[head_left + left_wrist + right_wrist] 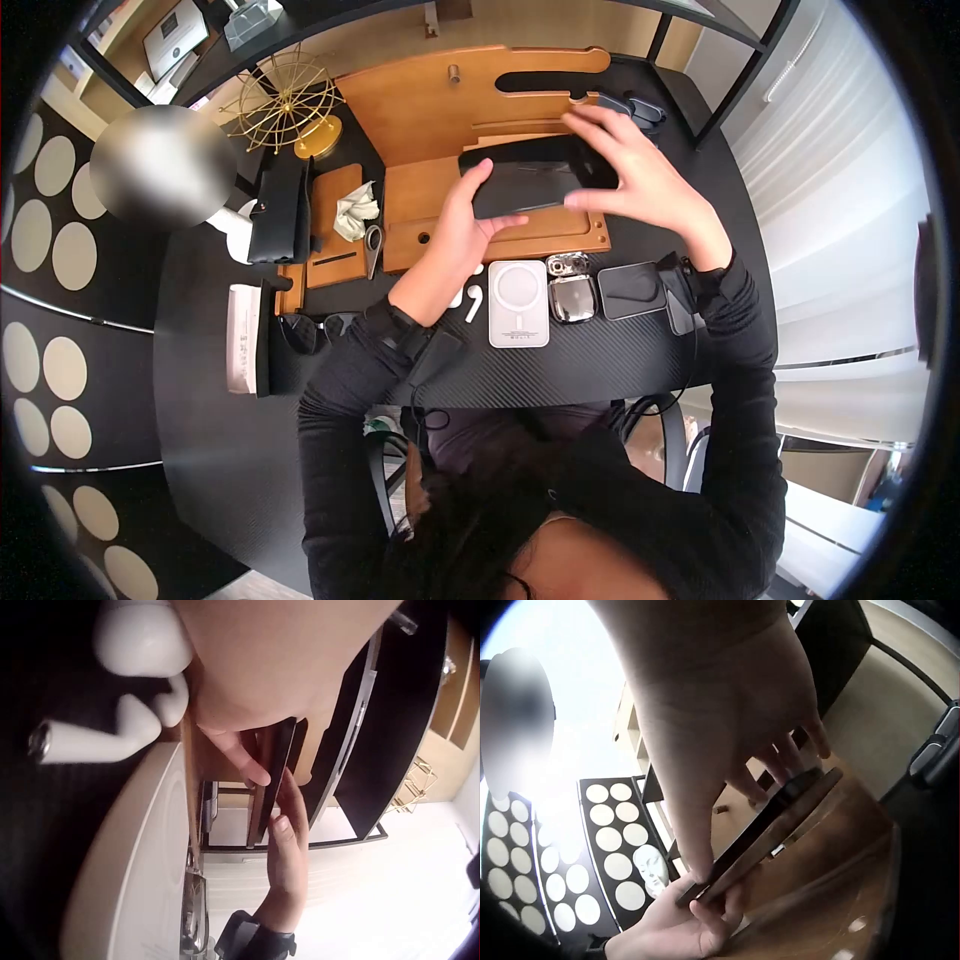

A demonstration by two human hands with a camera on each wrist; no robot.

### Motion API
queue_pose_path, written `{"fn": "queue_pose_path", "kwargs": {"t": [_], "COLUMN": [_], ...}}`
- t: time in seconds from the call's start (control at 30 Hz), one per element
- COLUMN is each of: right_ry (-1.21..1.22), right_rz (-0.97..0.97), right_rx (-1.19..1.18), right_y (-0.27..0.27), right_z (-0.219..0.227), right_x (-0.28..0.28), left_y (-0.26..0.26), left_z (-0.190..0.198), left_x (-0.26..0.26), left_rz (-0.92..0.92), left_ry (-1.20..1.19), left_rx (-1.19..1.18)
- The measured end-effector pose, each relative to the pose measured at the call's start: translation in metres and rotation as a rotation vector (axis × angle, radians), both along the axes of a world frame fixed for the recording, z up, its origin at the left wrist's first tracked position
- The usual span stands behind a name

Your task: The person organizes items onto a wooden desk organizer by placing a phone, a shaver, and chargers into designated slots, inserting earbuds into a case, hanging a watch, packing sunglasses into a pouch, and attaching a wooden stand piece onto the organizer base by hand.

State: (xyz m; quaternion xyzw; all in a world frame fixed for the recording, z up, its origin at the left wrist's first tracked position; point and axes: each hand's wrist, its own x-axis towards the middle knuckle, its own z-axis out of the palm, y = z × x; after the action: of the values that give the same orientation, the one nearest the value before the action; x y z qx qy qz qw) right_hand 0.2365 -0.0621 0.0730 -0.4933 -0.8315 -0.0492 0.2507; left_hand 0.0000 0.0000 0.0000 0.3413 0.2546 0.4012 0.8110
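A black smartphone (530, 178) is held above the brown desk organizer (425, 195), lying over a thin brown board (795, 814) that shows beneath it in the right wrist view. My left hand (455, 235) grips the left end, thumb on top and fingers below. Across the right end reaches my right hand (650, 180), its thumb at the near edge and fingers at the far edge of the phone. In the left wrist view both phone and board appear edge-on between the hands. The organizer's back panel (420, 100) stands raised behind.
Along the front lie a white earbud (474, 302), a white magnetic power bank (519, 330), a shiny square case (573, 299) and a flat black device (632, 290). Scissors (374, 245), sunglasses (305, 332) and a gold wheel ornament (288, 105) are at the left.
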Motion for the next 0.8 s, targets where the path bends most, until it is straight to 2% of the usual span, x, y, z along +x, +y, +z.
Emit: {"fn": "queue_pose_path", "kwargs": {"t": [0.03,0.07,0.13,0.17,0.27,0.33,0.5,0.6,0.67,0.73,0.8], "right_ry": [0.139,0.137,0.488,0.693,0.814,0.867,0.959,1.003,0.939,0.957,0.874], "right_rz": [-0.061,-0.061,-0.286,-0.248,-0.225,-0.216,-0.195,-0.185,-0.319,-0.335,-0.358], "right_rx": [-0.073,-0.073,-0.44,-0.551,-0.513,-0.546,-0.611,-0.564,-0.646,-0.657,-0.796], "right_y": [0.0,0.001,0.007,0.013,0.02,0.023,0.028,0.028,0.028,0.025,0.024], "right_z": [0.0,0.0,-0.006,-0.013,-0.024,-0.027,-0.038,-0.039,-0.029,-0.023,-0.019], "right_x": [0.0,0.002,0.006,0.008,0.006,0.007,0.014,0.016,0.02,0.019,0.019], "left_y": [0.003,0.004,0.006,0.008,0.015,0.02,0.022,0.025,0.023,0.019,0.022], "left_z": [0.003,0.006,0.012,0.013,0.013,0.013,0.013,0.009,0.012,0.014,0.008], "left_x": [-0.001,-0.001,0.0,0.001,0.0,-0.003,-0.004,-0.004,-0.004,-0.002,-0.003], "left_rz": [0.008,0.008,0.009,0.008,0.009,-0.023,-0.04,-0.033,-0.034,-0.019,-0.02], "left_ry": [-0.004,-0.006,-0.018,-0.015,0.001,-0.061,-0.064,-0.08,-0.09,-0.027,-0.03], "left_rx": [0.003,0.003,-0.024,-0.023,0.005,-0.077,-0.055,-0.056,-0.057,-0.038,-0.065]}}
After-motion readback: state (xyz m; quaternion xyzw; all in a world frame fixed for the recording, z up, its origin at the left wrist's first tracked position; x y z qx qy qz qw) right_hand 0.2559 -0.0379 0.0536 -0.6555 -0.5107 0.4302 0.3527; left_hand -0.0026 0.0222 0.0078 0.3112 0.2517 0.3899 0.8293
